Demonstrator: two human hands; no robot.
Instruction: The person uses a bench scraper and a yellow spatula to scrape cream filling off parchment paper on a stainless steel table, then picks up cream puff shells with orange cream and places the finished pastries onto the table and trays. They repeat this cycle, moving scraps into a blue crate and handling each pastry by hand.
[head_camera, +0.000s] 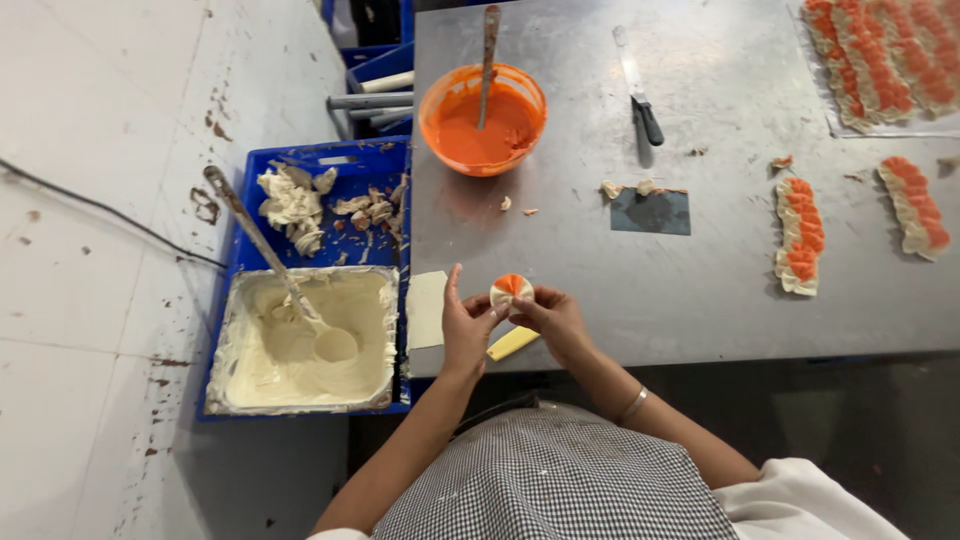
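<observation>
Both of my hands hold one small round dough piece (511, 289) with an orange top, just above the near edge of the steel table (700, 300). My left hand (465, 325) pinches its left side, fingers raised. My right hand (552, 315) grips its right side. Below the hands a yellow scraper (512, 343) lies at the table edge. A pale flat sheet (426, 308) rests left of my left hand.
An orange bowl (483, 121) of orange paste with a utensil stands at the back. A spatula knife (637, 88) and a dark square sheet (650, 212) lie mid-table. Finished orange-topped rows (800, 236) sit right. Left, a blue crate (330, 190) holds dough scraps and a cream tray (300, 345) with a ladle.
</observation>
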